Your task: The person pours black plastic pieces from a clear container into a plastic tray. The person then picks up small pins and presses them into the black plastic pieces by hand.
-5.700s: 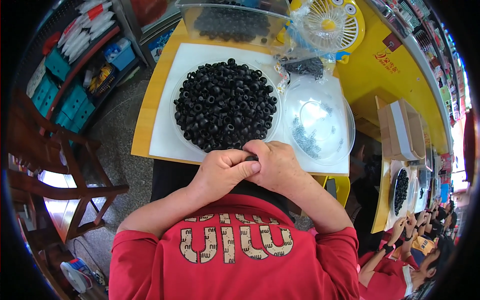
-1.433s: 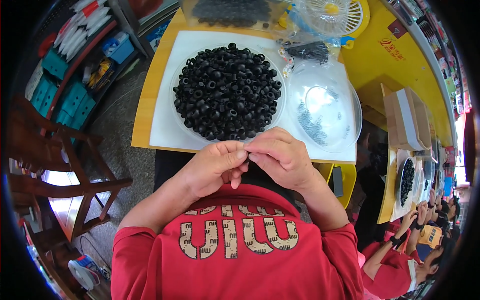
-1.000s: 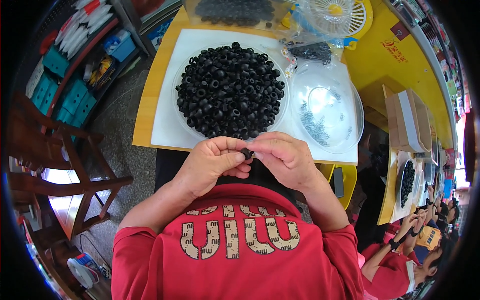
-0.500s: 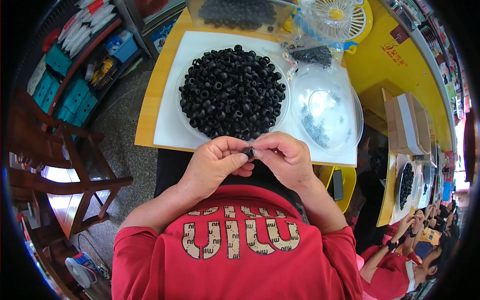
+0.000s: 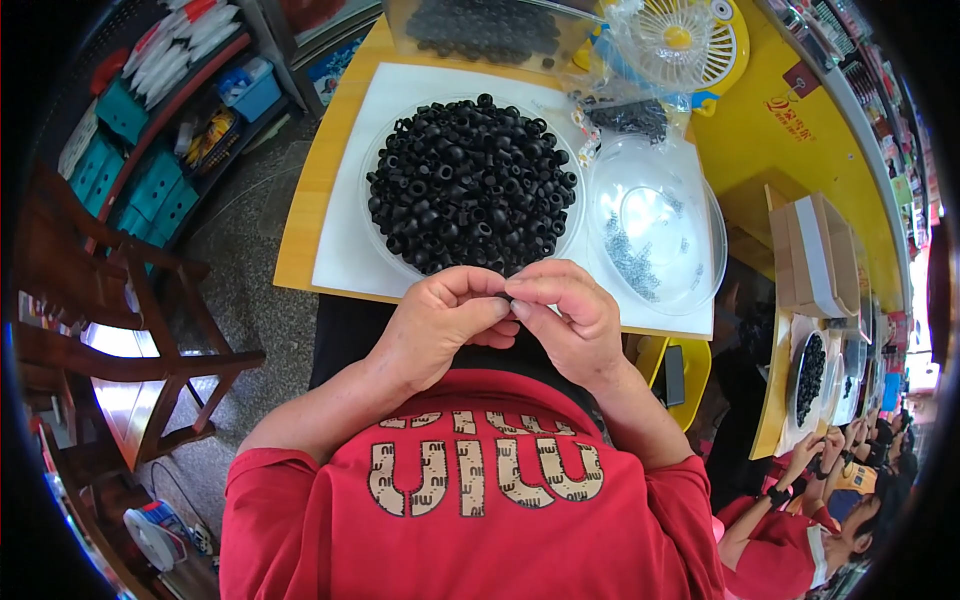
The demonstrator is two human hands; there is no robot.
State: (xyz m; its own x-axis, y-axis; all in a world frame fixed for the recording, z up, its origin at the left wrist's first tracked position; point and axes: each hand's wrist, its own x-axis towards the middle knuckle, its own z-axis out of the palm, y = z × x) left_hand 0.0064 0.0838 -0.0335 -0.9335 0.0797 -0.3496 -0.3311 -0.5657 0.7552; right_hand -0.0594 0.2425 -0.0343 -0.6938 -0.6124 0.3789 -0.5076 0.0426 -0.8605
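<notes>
Both of my hands meet at the table's front edge, just below a heap of small black plastic parts (image 5: 470,185). My left hand (image 5: 430,325) pinches a small black part (image 5: 512,297) between thumb and forefinger. From the other side, my right hand (image 5: 575,325) closes thumb and fingertips on the same piece. Fingers cover most of it, so its exact shape is hidden. The heap lies in a round clear tray (image 5: 371,236). To its right is a second clear round tray (image 5: 712,250), holding many tiny pale pieces (image 5: 635,260) too small to name.
A white board (image 5: 335,250) lies under the trays on a wooden table (image 5: 292,240). Behind stand a clear box of black parts (image 5: 490,35), a plastic bag (image 5: 635,115) and a yellow fan (image 5: 690,40). A yellow bin (image 5: 692,400) hangs low right; co-workers (image 5: 800,520) sit beyond.
My fingertips have drawn closer around the black part, which now shows less. The hands stay in nearly the same place; the view has shifted slightly.
</notes>
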